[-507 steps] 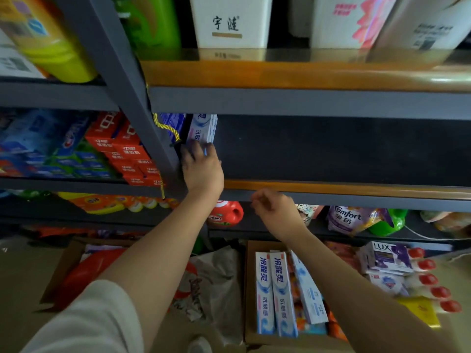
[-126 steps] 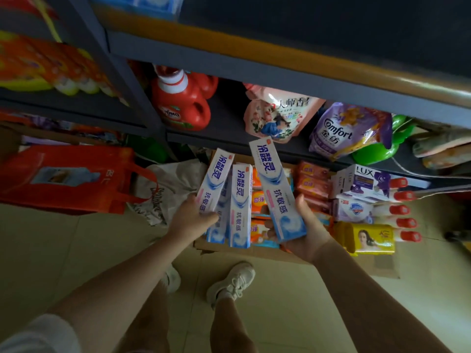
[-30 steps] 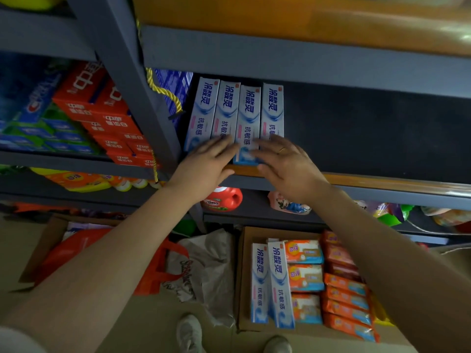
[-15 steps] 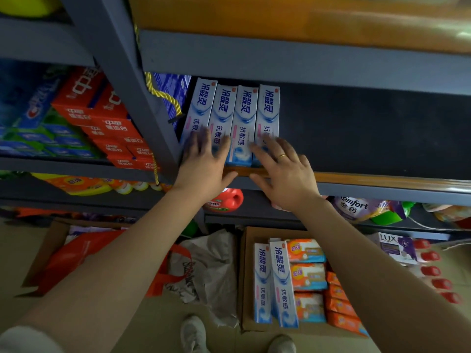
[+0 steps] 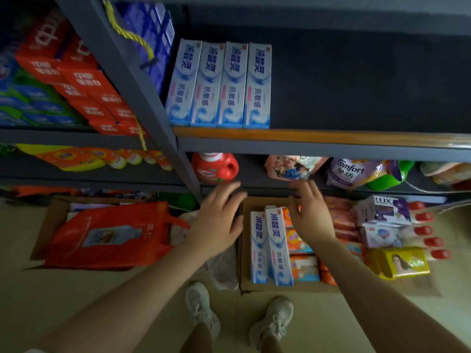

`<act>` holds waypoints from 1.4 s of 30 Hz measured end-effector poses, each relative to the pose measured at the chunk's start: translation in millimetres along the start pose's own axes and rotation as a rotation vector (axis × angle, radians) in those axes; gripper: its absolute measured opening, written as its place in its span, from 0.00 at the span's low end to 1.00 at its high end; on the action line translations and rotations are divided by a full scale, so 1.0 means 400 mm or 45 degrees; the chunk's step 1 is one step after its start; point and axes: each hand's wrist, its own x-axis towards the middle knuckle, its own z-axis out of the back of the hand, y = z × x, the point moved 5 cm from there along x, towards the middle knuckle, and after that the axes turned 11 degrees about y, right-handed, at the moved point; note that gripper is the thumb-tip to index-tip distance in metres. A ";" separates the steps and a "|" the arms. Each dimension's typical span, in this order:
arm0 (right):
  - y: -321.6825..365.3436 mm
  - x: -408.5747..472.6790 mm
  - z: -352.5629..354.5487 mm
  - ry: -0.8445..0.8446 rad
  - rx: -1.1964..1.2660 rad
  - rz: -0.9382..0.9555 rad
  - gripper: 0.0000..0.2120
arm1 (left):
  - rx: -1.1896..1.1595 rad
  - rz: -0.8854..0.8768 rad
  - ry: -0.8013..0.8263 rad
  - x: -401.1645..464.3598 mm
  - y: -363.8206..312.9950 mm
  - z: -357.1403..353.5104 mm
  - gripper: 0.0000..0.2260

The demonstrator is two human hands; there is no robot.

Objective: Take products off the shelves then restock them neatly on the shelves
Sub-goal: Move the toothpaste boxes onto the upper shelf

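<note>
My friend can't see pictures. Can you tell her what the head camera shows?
Two empty hands, left and right, reach down toward two toothpaste boxes in a cardboard box on the floor. Above, four matching boxes stand in a neat row on the shelf.

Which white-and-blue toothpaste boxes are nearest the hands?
The two toothpaste boxes in the cardboard box on the floor, beside the right hand; four others stand on the shelf.
</note>
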 end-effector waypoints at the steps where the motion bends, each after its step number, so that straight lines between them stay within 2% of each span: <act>1: -0.059 -0.019 -0.048 0.173 0.051 -0.173 0.13 | -0.052 0.024 0.112 -0.010 -0.005 -0.064 0.17; 3: -0.159 -0.059 -0.134 0.456 0.017 -0.440 0.14 | -0.083 0.166 0.415 -0.031 -0.002 -0.198 0.17; 5: -0.222 -0.101 -0.210 0.638 0.015 -0.583 0.18 | -0.168 0.358 0.651 -0.062 0.016 -0.322 0.20; 8: -0.282 -0.145 -0.313 0.799 0.103 -0.719 0.26 | -0.377 0.633 0.766 -0.106 0.041 -0.466 0.24; 10: -0.299 -0.159 -0.351 0.738 0.171 -0.767 0.28 | -0.467 0.734 0.788 -0.127 0.046 -0.537 0.26; 13: -0.306 -0.166 -0.373 0.599 0.337 -0.780 0.28 | -0.588 0.824 0.727 -0.137 0.046 -0.607 0.28; 18: -0.326 -0.171 -0.356 0.622 0.503 -0.678 0.18 | -0.842 0.921 0.537 -0.123 0.026 -0.680 0.21; 22: -0.375 -0.195 -0.273 0.531 1.064 -0.711 0.10 | -0.747 1.045 0.419 -0.109 0.018 -0.701 0.28; 27: -0.426 -0.207 -0.206 0.475 1.475 -0.808 0.08 | -0.728 1.233 0.341 -0.097 0.010 -0.717 0.34; 31: -0.430 -0.211 -0.201 0.513 1.568 -0.839 0.06 | -1.121 1.321 0.349 -0.133 0.021 -0.749 0.24; 33: -0.419 -0.215 -0.212 0.559 1.579 -0.842 0.10 | -1.254 1.350 0.425 -0.163 0.012 -0.762 0.24; 35: -0.408 -0.222 -0.225 0.593 1.538 -0.851 0.14 | -1.005 1.314 0.529 -0.183 0.001 -0.764 0.29; 36: -0.403 -0.224 -0.230 0.595 1.509 -0.853 0.14 | -0.880 1.287 0.513 -0.185 -0.005 -0.762 0.31; 38: -0.400 -0.225 -0.239 0.588 1.452 -0.857 0.14 | -0.836 1.269 0.423 -0.176 -0.018 -0.756 0.35; 42: -0.400 -0.227 -0.248 0.574 1.401 -0.850 0.13 | -0.519 1.260 0.402 -0.133 -0.025 -0.731 0.34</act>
